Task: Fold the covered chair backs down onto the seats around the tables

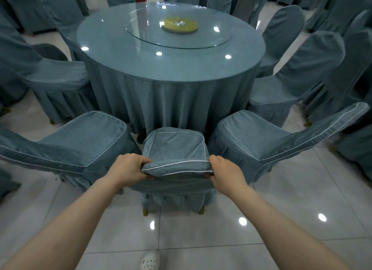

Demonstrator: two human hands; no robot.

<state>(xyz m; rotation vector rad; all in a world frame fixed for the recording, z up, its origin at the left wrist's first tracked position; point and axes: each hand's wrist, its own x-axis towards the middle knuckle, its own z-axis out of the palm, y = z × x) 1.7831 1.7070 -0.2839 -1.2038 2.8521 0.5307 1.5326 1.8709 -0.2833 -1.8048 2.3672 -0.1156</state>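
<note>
Hands gripping piped fabric chair back

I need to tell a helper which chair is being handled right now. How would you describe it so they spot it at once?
Find the round glass-topped table with the yellow disc at its centre. On the side nearest the camera stand three blue-covered chairs in a row. It is the middle chair, the only one with a left hand and right hand gripping its top edge.

Fingers curl out of sight under the covered chair back, the chair's frame is hidden by cloth beneath them, and a white shoe is cropped by the bottom edge.
</note>
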